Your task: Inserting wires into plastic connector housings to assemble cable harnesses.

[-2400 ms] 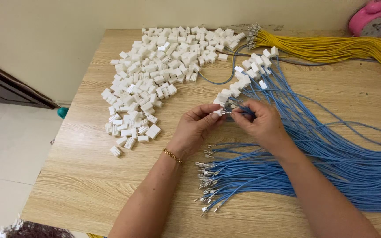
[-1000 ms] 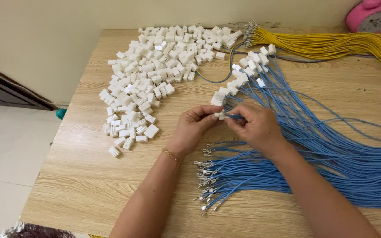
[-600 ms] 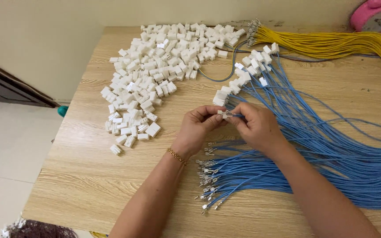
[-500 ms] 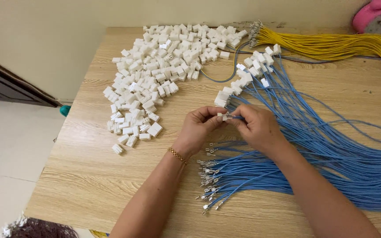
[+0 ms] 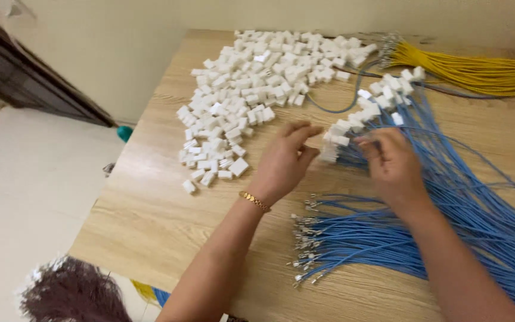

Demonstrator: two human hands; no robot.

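Note:
My left hand (image 5: 284,162) hovers over the wooden table (image 5: 150,220) with its fingers apart and nothing in it, just right of a large heap of small white plastic connectors (image 5: 257,89). My right hand (image 5: 391,166) is curled on a blue wire whose end carries a white connector (image 5: 329,156), lying between the two hands. It rests on a broad bundle of blue wires (image 5: 448,238). Several of these wires end in white connectors (image 5: 382,95) at the far side. Others end in bare metal terminals (image 5: 305,250) near me.
A bundle of yellow wires (image 5: 472,67) lies at the far right. The table's left edge drops to a pale floor (image 5: 25,197), with a small teal object (image 5: 124,132) and dark furniture (image 5: 25,83) there. A dark fluffy thing (image 5: 73,292) shows at bottom left.
My left hand has let go of the connector and opened, drawing a little away from my right hand. The view has shifted, and the pink object at top right is almost out of frame.

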